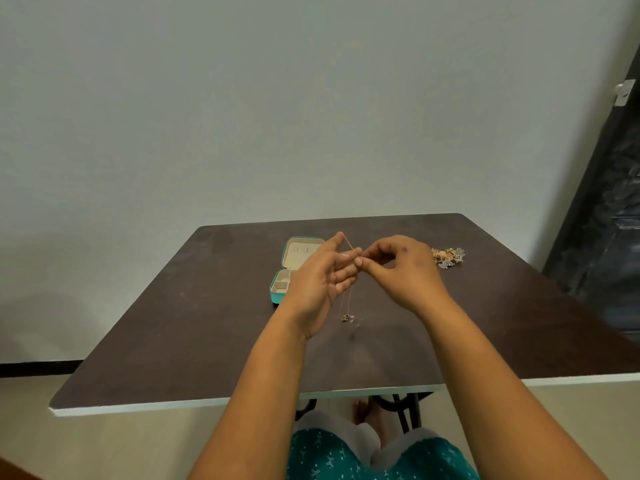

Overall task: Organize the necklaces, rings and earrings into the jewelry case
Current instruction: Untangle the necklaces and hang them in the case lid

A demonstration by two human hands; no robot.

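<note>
A thin gold necklace hangs between my two hands above the dark table. Its small pendant dangles just over the tabletop. My left hand is palm up, with the chain draped over its fingers. My right hand pinches the chain at the fingertips. A teal jewelry case lies open behind my left hand, cream compartments showing, partly hidden by the hand. A pile of jewelry sits on the table to the right of my right hand.
The table stands against a plain grey wall. A dark door is at the right. The table's near edge is white, and my knees show below it.
</note>
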